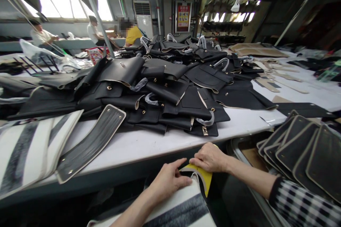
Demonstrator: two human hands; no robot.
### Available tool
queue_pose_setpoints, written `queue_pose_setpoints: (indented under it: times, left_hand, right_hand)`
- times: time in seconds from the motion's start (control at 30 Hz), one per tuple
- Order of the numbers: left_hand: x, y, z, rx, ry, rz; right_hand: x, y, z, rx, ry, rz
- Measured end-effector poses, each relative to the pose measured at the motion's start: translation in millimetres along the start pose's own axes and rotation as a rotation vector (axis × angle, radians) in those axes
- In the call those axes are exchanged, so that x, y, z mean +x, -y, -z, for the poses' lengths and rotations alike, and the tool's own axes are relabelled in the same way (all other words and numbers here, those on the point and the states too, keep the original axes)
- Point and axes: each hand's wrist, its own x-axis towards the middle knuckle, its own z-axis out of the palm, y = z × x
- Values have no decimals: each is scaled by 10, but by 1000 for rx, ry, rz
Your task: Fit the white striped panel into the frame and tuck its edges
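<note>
Below the table's front edge, my left hand [168, 180] presses down on a white piece with a dark grey stripe [183, 210], fingers bent over its top edge. My right hand [210, 158] pinches a yellow-edged part [204, 175] at the top of that same piece, fingers closed on it. Both hands sit close together, just in front of the white table [149, 145].
A big heap of black leather bag panels [165, 88] covers the table's middle. White striped panels [29, 149] and a black strip [90, 145] lie at left. Stacked black rounded pieces [306, 152] stand at right. Several people work at a far bench [66, 42].
</note>
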Motion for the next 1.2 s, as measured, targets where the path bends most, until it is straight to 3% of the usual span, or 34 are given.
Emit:
queue_pose_setpoints:
  times: [0.13, 0.37, 0.73, 1.0, 1.2]
  left_hand:
    - [-57, -101, 28, -2, 59, -130]
    - [-88, -134, 37, 35, 43, -138]
    - [-100, -139, -36, 325, -36, -149]
    - [-73, -138, -51, 420, -37, -209]
    - [-93, -149, -66, 471, -41, -232]
  right_hand:
    - [52, 17, -10, -41, -3, 50]
    - [68, 39, 22, -99, 6, 97]
    - [45, 194, -1, -141, 58, 19]
    - [-18, 263, -85, -153, 79, -89]
    - [-67, 327, -88, -152, 106, -89]
